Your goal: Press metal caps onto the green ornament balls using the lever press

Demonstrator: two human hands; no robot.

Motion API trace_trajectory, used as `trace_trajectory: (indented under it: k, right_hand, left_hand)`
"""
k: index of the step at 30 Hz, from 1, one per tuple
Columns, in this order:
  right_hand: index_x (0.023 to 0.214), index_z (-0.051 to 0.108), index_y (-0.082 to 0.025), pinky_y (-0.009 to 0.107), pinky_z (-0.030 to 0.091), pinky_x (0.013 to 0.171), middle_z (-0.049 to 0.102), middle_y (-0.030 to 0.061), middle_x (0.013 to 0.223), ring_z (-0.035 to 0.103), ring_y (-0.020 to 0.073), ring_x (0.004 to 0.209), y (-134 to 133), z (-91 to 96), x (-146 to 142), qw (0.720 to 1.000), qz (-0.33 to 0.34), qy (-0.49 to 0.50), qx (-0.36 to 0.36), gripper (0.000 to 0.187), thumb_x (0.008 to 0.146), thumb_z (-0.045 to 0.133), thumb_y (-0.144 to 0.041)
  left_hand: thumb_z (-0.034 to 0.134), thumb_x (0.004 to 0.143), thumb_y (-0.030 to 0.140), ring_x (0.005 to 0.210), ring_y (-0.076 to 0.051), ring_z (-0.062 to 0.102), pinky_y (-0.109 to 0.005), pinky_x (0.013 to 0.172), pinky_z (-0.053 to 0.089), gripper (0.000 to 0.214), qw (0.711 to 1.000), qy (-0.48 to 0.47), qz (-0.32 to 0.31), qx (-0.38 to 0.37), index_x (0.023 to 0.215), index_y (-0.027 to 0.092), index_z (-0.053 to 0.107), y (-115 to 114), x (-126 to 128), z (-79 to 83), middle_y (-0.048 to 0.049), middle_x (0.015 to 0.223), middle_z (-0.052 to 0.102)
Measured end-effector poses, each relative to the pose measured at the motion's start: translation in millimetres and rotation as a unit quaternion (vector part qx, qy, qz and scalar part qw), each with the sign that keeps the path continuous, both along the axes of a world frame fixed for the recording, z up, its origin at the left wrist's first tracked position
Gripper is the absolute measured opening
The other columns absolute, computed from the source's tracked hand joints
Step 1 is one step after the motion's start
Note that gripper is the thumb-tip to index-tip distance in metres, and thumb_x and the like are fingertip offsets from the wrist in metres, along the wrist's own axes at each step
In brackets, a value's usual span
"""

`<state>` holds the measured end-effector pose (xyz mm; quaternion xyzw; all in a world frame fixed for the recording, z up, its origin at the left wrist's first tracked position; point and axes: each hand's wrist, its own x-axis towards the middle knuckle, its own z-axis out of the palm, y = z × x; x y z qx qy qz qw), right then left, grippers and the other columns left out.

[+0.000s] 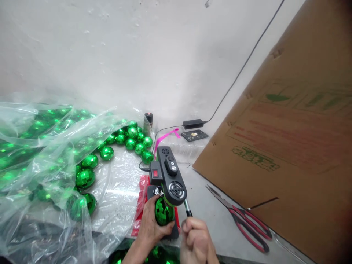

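Observation:
My left hand [150,223] grips a shiny green faceted ball ornament [162,212] and holds it under the head of a small black-and-green press machine [168,176] with a red switch. My right hand [196,240] is closed around the machine's metal lever handle [188,208], at the machine's right side. The ball's silver cap [157,190] sits just under the machine's head.
Several green balls [132,141] lie loose and inside a clear plastic bag [41,146] at the left. Red-handled scissors [242,216] lie to the right beside a large cardboard box [288,139]. A remote [194,135], power adapter [193,123] and dark cylinder [148,121] stand by the wall.

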<state>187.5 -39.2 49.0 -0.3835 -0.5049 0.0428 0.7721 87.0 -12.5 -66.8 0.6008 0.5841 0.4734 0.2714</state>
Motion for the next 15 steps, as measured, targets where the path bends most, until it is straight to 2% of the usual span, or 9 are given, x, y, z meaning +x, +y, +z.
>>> trace_trajectory:
  k: [4, 7, 9, 11, 15]
  right_hand:
    - [0.066, 0.049, -0.022, 0.026, 0.048, 0.060, 0.056, -0.0029, 0.068, 0.053, 0.0103, 0.057, 3.0, -17.7, 0.7, 0.999, -0.014, -0.008, 0.030, 0.046, 0.112, 0.046, -0.018]
    - [0.064, 0.048, -0.021, 0.029, 0.054, 0.073, 0.058, -0.0027, 0.068, 0.054, 0.0102, 0.059, 4.1, -12.8, 2.6, 0.999, -0.025, -0.020, 0.039, 0.049, 0.113, 0.045, -0.017]
    - [0.064, 0.048, -0.021, 0.028, 0.049, 0.067, 0.056, -0.0025, 0.065, 0.054, 0.0106, 0.059, 4.3, 3.5, 4.7, 0.999, -0.018, -0.012, 0.034, 0.048, 0.112, 0.047, -0.015]
    - [0.065, 0.048, -0.021, 0.026, 0.040, 0.058, 0.050, -0.0031, 0.061, 0.055, 0.0111, 0.059, 5.6, 28.0, 7.1, 1.000, 0.006, 0.008, 0.027, 0.047, 0.110, 0.051, -0.011]
    - [0.063, 0.048, -0.020, 0.024, 0.040, 0.054, 0.045, -0.0048, 0.057, 0.056, 0.0099, 0.056, 10.9, 71.8, 10.6, 0.999, 0.049, 0.003, 0.007, 0.048, 0.110, 0.056, -0.013]
  left_hand:
    - [0.088, 0.064, 0.036, 0.126, -0.046, 0.077, -0.066, 0.111, 0.064, 0.081, 1.000, 0.001, 0.009, -0.010, 0.139, 0.014, 0.067, -1.2, 1.9, 0.5, -0.0219, 0.134, 0.080]
    - [0.087, 0.064, 0.035, 0.125, -0.046, 0.078, -0.065, 0.111, 0.064, 0.081, 1.000, 0.007, 0.009, 0.000, 0.139, 0.012, 0.068, -1.8, 2.1, -3.6, -0.0227, 0.133, 0.080]
    - [0.087, 0.064, 0.034, 0.126, -0.045, 0.077, -0.065, 0.112, 0.064, 0.081, 1.000, 0.007, 0.002, 0.006, 0.140, 0.012, 0.067, -0.9, 2.6, -6.4, -0.0227, 0.134, 0.079]
    - [0.087, 0.065, 0.034, 0.128, -0.045, 0.077, -0.066, 0.113, 0.063, 0.082, 1.000, 0.001, 0.002, 0.015, 0.141, 0.013, 0.066, 1.4, 3.8, -7.8, -0.0223, 0.136, 0.079]
    - [0.088, 0.066, 0.030, 0.134, -0.043, 0.074, -0.066, 0.118, 0.059, 0.085, 1.000, -0.022, 0.003, 0.009, 0.146, 0.015, 0.064, -0.1, 1.3, -8.6, -0.0210, 0.142, 0.077]
